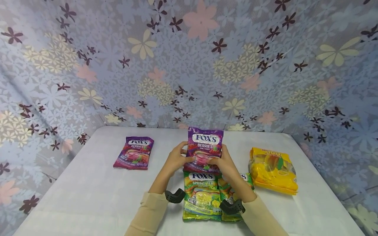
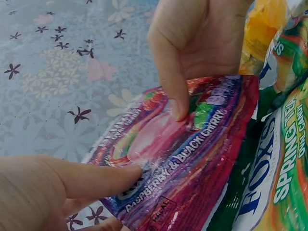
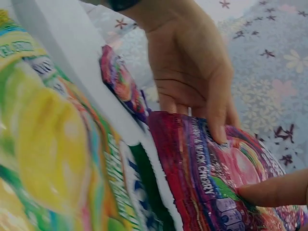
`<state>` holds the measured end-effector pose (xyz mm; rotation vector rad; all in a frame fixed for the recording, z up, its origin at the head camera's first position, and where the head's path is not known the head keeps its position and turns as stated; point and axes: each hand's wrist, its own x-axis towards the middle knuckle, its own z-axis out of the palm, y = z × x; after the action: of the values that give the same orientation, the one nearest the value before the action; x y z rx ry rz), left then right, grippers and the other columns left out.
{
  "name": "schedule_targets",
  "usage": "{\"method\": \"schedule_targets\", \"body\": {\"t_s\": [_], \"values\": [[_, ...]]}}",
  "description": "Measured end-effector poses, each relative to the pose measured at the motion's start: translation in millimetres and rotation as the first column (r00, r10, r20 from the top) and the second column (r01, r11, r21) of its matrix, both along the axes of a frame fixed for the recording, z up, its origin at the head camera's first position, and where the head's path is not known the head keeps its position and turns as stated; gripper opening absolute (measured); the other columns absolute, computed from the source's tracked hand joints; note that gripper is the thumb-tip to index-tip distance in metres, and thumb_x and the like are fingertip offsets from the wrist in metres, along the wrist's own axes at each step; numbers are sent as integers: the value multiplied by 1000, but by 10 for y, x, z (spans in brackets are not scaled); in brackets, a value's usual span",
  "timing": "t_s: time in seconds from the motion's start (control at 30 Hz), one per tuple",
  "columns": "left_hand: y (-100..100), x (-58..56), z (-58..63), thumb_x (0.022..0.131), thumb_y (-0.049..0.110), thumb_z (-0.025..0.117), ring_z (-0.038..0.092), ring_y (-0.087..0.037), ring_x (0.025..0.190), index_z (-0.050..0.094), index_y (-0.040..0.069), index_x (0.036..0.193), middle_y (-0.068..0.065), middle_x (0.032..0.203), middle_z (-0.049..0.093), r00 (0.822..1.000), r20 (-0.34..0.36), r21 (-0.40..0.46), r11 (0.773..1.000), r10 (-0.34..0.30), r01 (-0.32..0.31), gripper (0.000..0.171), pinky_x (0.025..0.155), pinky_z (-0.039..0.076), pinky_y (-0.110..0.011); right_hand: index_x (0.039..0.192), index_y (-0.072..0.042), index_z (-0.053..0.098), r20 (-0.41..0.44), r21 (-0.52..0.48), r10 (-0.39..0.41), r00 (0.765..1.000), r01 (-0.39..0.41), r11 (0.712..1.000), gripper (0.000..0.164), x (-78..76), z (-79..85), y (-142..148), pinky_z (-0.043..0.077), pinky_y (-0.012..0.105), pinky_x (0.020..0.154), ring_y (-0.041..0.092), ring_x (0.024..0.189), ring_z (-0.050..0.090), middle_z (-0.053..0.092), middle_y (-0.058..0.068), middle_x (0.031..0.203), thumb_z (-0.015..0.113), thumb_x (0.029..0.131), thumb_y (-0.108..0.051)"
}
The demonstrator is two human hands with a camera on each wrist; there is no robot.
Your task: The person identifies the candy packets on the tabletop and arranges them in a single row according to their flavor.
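Observation:
A purple Fox's Berries candy bag point(image 1: 204, 149) is held up between both hands, just beyond the green bags. My left hand point(image 1: 178, 158) grips its left side, thumb across the front. On the other side my right hand point(image 1: 225, 164) grips it the same way, its thumb on the printed cup. In the left wrist view both thumbs press the front of the berries bag point(image 2: 163, 144); the fingers behind it are mostly hidden. Below it lie two green Fox's Spring Tea bags point(image 1: 202, 196), side by side, the right one point(image 1: 230, 190) partly covered by my right forearm.
Another purple berries candy bag point(image 1: 134, 153) lies at the left of the white table point(image 1: 97, 196). A yellow candy bag point(image 1: 273, 170) lies to the right of the green ones. A floral cloth point(image 1: 189, 65) hangs behind the table's back edge.

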<state>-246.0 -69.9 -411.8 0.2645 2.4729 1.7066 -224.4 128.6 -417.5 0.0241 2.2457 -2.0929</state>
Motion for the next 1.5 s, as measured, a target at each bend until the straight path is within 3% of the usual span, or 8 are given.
{"method": "schedule_targets", "body": {"t_s": [0.23, 0.4, 0.7, 0.83, 0.97, 1.13, 1.2, 1.5], "values": [[-86, -8, 15, 81, 12, 76, 62, -29, 90, 52, 10, 137, -17, 105, 64, 1000, 14, -49, 999, 0, 1, 61, 74, 53, -43, 149, -5, 16, 1, 12, -1, 1000, 1, 1000, 82, -1, -56, -70, 52, 39, 81, 29, 96, 61, 53, 27, 125, 65, 84, 6], [-186, -9, 9, 81, 13, 77, 62, -28, 83, 51, 9, 137, -17, 103, 63, 1000, 3, -93, 996, -2, 2, 62, 65, 53, -37, 147, -3, 19, -7, 97, 58, 998, -57, 994, 81, -76, -81, -98, 50, 47, 88, 35, 103, 59, 51, 26, 126, 69, 84, -1], [-569, -33, -47, 82, 9, 76, 58, -25, 78, 50, 4, 137, -19, 101, 62, 995, 4, -142, 985, 98, -96, 61, 62, 49, -33, 143, 3, 26, 28, 222, 185, 982, -186, 957, 81, -291, -84, -413, 43, 52, 96, 39, 119, 49, 44, 25, 133, 76, 81, -9], [-772, -58, -20, 82, 8, 76, 57, -23, 71, 51, 0, 135, -20, 99, 61, 990, -4, -174, 975, 137, -136, 60, 57, 49, -32, 141, 2, 30, 69, 222, 235, 970, -244, 944, 80, -443, -119, -597, 51, 46, 87, 35, 109, 57, 51, 22, 127, 80, 79, -11], [-942, -67, 0, 82, 12, 76, 57, -29, 83, 52, -2, 134, -22, 103, 61, 985, -22, -256, 951, 173, -173, 59, 67, 50, -39, 137, -2, 38, 72, 181, 313, 947, -321, 930, 71, -554, -160, -767, 56, 40, 75, 28, 95, 64, 59, 16, 116, 80, 79, -8], [-1110, -83, -63, 83, 12, 75, 58, -38, 101, 54, -9, 129, -28, 114, 61, 973, -20, -307, 925, 230, -225, 55, 87, 48, -48, 129, -1, 49, 19, 189, 365, 931, -362, 913, 59, -655, -252, -997, 49, 37, 91, 23, 101, 61, 64, 12, 114, 79, 78, -5], [-1152, -97, -95, 83, 12, 75, 57, -39, 108, 55, -11, 126, -29, 118, 60, 967, -28, -325, 913, 252, -247, 52, 92, 46, -50, 128, 1, 48, 17, 215, 357, 934, -352, 911, 60, -681, -280, -1073, 45, 38, 96, 23, 104, 59, 62, 13, 115, 80, 77, -5], [-1252, -165, -214, 85, 11, 73, 58, -36, 101, 55, -10, 128, -27, 114, 62, 945, -92, -382, 865, 314, -324, 51, 90, 47, -48, 140, 6, 27, 94, 341, 238, 967, -256, 904, 86, -747, -288, -1315, 34, 47, 106, 35, 122, 47, 49, 22, 130, 81, 76, -11]]}}
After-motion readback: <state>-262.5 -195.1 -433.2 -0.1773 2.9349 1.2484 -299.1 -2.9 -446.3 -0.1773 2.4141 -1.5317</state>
